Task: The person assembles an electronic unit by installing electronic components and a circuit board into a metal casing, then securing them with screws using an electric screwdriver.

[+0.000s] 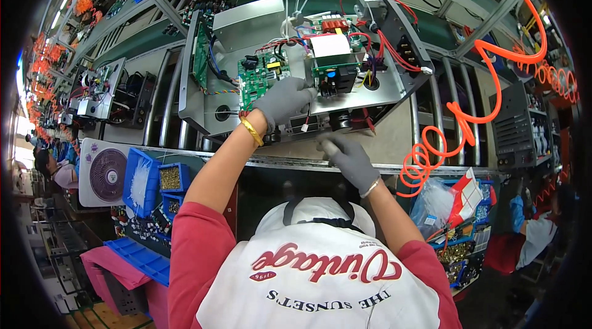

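An open metal equipment chassis (213,104) lies before me, with circuit boards and wiring inside. My left hand (285,102), in a grey glove, reaches over its near side beside a green circuit board (251,82). The fingers are closed at a thin cable whose white connector (304,127) hangs just below them. Right of those fingers sits a black component block (336,82) under a board with a white label. My right hand (350,161), also gloved, is apart from the chassis, in front of its near edge. Its fingers are curled together and the tips are blurred; anything between them is hidden.
Rollers (169,98) run beneath the chassis. An orange coiled air hose (462,122) hangs on the right. Blue parts bins (140,181) and a fan (106,175) stand at left; a plastic bag (431,202) lies at right. Another chassis (102,91) stands farther left.
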`<state>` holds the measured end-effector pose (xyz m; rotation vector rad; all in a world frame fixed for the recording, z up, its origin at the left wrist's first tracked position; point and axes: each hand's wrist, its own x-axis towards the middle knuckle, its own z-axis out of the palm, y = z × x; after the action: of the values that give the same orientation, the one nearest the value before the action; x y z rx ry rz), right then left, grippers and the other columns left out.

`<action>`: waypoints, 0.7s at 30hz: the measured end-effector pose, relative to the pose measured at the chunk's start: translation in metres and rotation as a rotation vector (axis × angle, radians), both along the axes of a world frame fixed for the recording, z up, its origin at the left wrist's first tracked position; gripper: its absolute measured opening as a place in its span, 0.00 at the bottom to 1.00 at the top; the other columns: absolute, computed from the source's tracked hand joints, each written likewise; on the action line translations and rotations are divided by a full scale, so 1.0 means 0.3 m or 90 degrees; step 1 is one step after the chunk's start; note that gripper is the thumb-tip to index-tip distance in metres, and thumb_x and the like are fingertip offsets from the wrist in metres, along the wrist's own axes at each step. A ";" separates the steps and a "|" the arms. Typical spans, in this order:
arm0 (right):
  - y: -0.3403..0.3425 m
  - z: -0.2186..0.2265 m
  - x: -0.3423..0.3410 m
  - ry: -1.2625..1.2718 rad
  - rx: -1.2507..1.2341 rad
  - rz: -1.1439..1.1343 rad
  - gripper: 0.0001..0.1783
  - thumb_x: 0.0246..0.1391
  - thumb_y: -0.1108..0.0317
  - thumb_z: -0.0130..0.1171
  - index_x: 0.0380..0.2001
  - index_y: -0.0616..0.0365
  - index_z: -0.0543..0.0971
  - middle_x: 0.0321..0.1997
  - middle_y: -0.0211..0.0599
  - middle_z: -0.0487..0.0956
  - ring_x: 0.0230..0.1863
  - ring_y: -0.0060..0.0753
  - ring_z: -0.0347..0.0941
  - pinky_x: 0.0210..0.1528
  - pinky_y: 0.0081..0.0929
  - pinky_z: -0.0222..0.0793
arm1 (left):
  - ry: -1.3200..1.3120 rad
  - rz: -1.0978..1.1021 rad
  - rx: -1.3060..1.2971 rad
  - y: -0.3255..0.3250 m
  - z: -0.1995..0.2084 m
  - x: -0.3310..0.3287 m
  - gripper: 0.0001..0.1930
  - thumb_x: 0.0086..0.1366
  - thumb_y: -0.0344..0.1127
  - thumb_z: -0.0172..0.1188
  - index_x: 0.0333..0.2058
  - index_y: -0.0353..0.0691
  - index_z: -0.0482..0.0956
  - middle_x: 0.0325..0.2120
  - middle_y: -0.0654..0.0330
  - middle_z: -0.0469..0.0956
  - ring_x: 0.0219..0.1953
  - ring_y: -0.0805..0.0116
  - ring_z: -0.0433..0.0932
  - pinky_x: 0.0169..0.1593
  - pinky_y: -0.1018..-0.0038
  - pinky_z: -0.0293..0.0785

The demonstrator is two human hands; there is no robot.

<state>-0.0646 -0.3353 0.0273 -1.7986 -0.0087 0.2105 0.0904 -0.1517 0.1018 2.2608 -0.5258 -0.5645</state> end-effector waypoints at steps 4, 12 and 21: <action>0.056 0.120 0.078 0.100 0.139 0.008 0.23 0.66 0.52 0.55 0.52 0.61 0.78 0.37 0.34 0.83 0.32 0.24 0.78 0.33 0.22 0.74 | 0.095 0.048 -0.085 -0.010 -0.014 -0.010 0.20 0.67 0.46 0.56 0.34 0.30 0.82 0.22 0.55 0.80 0.26 0.66 0.79 0.37 0.68 0.74; 0.095 0.072 0.112 0.085 0.092 0.006 0.20 0.65 0.52 0.57 0.44 0.59 0.79 0.33 0.32 0.82 0.27 0.20 0.77 0.27 0.19 0.73 | 0.098 0.129 -0.172 -0.013 -0.084 -0.005 0.18 0.68 0.43 0.56 0.36 0.30 0.80 0.21 0.59 0.79 0.25 0.71 0.76 0.33 0.72 0.72; 0.101 0.123 0.102 0.193 0.358 0.028 0.27 0.69 0.45 0.50 0.52 0.58 0.78 0.38 0.36 0.84 0.27 0.24 0.80 0.23 0.20 0.73 | 0.117 0.164 -0.234 -0.023 -0.066 -0.051 0.15 0.70 0.43 0.56 0.41 0.34 0.79 0.23 0.67 0.75 0.23 0.80 0.68 0.28 0.79 0.64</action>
<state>-0.0340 -0.3051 0.0643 -1.1949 0.0992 0.4613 0.0752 -0.1585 0.0819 1.8671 -0.2187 -0.4923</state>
